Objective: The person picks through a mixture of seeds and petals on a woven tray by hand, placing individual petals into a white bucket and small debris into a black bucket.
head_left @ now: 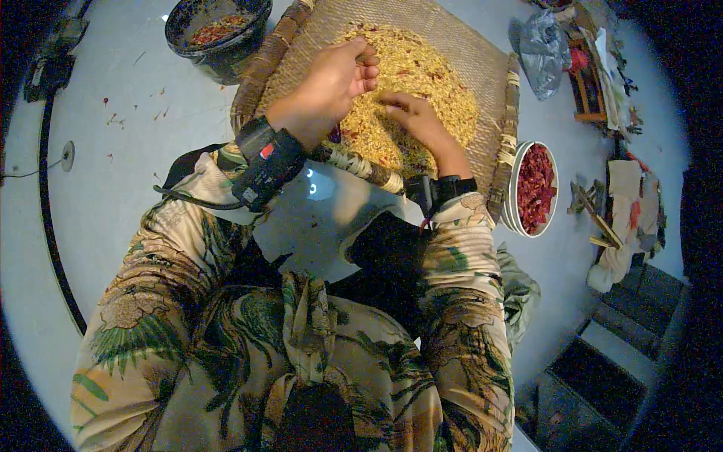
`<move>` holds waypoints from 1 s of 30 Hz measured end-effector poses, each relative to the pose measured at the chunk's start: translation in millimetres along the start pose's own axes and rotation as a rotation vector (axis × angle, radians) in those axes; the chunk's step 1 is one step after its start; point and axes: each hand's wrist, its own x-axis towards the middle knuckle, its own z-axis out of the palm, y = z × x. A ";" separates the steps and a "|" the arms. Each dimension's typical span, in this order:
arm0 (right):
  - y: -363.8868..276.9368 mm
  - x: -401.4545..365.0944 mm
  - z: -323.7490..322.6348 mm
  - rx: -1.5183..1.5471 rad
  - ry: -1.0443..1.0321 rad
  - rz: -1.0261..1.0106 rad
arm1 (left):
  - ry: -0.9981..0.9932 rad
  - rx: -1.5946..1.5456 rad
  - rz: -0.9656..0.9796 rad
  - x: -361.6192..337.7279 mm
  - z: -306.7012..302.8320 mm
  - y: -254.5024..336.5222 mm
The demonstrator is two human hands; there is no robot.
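A woven tray (482,53) with a thick bound rim lies in front of me. Yellow seeds (433,68), mixed with red bits that look like dried chilli, are spread across it. My left hand (337,81) is over the seeds with its fingers curled in; whatever they may hold is hidden. To its right, my right hand (418,119) is low over the seeds, fingers stretched out and slightly blurred, with nothing visible in them. A dark red chilli (335,134) lies by the near rim, below my left wrist.
A white bucket (514,197) of red dried chilli pieces stands right of the tray. At the upper left is a black tub (233,56) with reddish bits inside. A plastic bag (544,56) and a wooden stool-like frame (589,90) are at right. Red scraps dot the floor (120,188).
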 end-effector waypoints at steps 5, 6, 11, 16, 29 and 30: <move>29.2 2.5 -14.8 0.038 0.088 0.082 | 0.039 -0.244 -0.054 6.5 -0.8 -4.6; 38.6 2.3 -14.6 0.050 0.038 0.094 | 0.057 -0.188 -0.024 3.4 2.4 -3.3; 30.7 -2.4 -9.4 0.093 -0.081 0.165 | 0.091 -0.360 -0.060 9.5 2.8 -3.5; 20.8 -0.9 -11.3 0.038 -0.115 0.233 | 0.177 -0.400 -0.076 7.1 4.3 9.0; -31.0 18.7 31.4 0.158 -0.322 -0.019 | 0.321 -0.399 0.030 1.5 0.7 39.4; -40.5 17.9 36.1 0.171 -0.316 -0.053 | 0.319 -0.371 0.029 -2.3 2.4 42.7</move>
